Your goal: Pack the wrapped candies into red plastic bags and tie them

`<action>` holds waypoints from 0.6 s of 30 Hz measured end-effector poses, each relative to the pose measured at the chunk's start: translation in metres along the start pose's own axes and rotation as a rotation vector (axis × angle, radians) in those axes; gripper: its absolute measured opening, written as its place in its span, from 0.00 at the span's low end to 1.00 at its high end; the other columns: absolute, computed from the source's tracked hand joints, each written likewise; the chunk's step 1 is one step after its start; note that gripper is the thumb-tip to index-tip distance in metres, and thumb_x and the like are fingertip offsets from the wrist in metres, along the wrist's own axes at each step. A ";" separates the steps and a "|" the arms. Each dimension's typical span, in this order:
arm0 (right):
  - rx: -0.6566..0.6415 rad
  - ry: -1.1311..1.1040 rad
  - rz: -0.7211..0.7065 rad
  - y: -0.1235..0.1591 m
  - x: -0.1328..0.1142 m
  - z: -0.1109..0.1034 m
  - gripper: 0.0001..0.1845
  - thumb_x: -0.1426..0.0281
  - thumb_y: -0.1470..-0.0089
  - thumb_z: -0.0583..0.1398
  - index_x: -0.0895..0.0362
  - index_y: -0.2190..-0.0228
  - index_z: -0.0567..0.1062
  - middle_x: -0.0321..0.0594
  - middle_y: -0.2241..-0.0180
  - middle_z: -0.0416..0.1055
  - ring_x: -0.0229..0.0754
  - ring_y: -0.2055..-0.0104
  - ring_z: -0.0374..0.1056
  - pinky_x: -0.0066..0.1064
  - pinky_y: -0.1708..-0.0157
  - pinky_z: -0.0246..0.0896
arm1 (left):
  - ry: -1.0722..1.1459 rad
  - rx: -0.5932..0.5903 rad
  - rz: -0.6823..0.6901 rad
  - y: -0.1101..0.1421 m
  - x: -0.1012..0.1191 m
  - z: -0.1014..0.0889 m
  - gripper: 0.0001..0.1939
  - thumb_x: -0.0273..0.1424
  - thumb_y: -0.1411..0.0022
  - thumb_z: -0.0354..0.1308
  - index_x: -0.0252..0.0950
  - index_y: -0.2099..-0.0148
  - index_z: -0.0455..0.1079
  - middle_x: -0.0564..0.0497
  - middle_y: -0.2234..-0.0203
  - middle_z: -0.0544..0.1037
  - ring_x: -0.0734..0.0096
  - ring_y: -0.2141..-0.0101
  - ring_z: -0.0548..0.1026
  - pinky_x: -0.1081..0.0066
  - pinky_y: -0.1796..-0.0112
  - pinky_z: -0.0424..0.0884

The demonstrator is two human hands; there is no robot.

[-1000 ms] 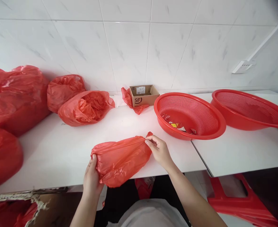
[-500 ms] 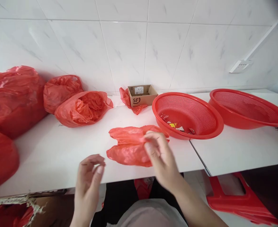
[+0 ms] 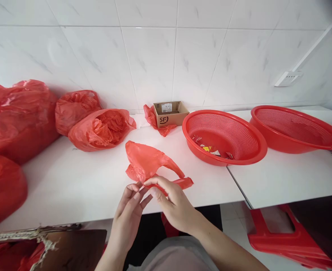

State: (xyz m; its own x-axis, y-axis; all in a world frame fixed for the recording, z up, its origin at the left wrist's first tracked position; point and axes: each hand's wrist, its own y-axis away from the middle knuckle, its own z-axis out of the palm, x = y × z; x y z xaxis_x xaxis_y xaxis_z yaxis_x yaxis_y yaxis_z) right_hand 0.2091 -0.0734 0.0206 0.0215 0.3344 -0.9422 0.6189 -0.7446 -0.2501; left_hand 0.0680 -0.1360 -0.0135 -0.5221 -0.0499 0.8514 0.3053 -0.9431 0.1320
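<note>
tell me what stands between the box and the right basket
The left basket, with small items inside; the head view shows it between the box and the right basket.

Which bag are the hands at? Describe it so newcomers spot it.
On the white table, look left of the nearer perforated red basin. A red plastic bag is there, at the left hand and right hand: limp, unlike the bulging bags farther left.

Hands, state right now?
Left hand: half-curled at the red bag; grip can't be told.
Right hand: partly closed at the red bag; whether it pinches can't be told.
</note>
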 end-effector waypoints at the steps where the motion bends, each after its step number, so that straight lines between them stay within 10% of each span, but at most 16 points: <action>1: -0.010 0.021 -0.019 0.000 0.000 0.004 0.14 0.67 0.34 0.52 0.54 0.51 0.72 0.40 0.52 0.73 0.39 0.50 0.68 0.32 0.50 0.63 | -0.029 0.006 0.021 -0.001 -0.002 0.002 0.11 0.38 0.43 0.65 0.40 0.60 0.70 0.48 0.56 0.74 0.56 0.50 0.72 0.59 0.51 0.70; 7: -0.032 0.062 -0.143 0.000 0.001 0.012 0.16 0.69 0.36 0.53 0.52 0.48 0.71 0.40 0.47 0.72 0.39 0.45 0.66 0.34 0.43 0.59 | -0.159 0.112 0.075 -0.008 -0.007 -0.005 0.15 0.38 0.47 0.69 0.38 0.60 0.70 0.50 0.65 0.76 0.67 0.62 0.74 0.70 0.58 0.69; 18: -0.004 0.011 0.077 -0.023 0.016 -0.008 0.11 0.79 0.48 0.49 0.54 0.68 0.68 0.32 0.70 0.68 0.36 0.71 0.64 0.27 0.69 0.61 | -0.029 -0.016 -0.112 0.014 -0.003 0.001 0.09 0.34 0.44 0.67 0.40 0.64 0.70 0.55 0.75 0.67 0.76 0.75 0.65 0.77 0.73 0.62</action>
State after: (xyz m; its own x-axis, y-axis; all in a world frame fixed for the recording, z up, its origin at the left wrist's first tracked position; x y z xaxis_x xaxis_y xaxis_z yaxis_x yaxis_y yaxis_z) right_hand 0.2012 -0.0462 0.0126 0.0778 0.2821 -0.9562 0.6180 -0.7663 -0.1758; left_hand 0.0747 -0.1490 -0.0133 -0.5292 0.0655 0.8460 0.2334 -0.9473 0.2194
